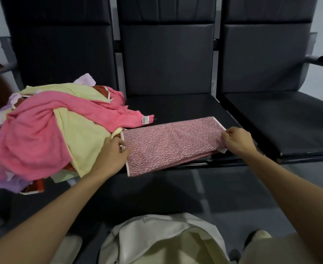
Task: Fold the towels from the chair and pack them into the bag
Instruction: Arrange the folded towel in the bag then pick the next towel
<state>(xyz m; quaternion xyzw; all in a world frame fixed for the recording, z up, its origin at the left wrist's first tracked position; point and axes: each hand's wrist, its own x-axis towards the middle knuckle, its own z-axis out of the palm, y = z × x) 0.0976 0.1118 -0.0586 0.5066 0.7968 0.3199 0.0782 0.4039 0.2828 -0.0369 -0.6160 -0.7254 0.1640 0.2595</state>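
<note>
Towel (172, 143), pink-speckled, folded along front edge of middle seat (175, 105); my left hand (112, 155) and right hand (236, 141) pinch its short ends.

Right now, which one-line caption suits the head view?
Left hand and right hand hold the ends of a folded speckled pink towel on the black seat, beside a colourful towel heap.

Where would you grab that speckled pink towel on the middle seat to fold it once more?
By its two short ends, one hand from each side. The speckled pink towel lies flat as a long strip across the middle seat, so holding both ends should keep it taut and lets one end swing onto the other. The left hand and right hand pinch those ends.
</note>
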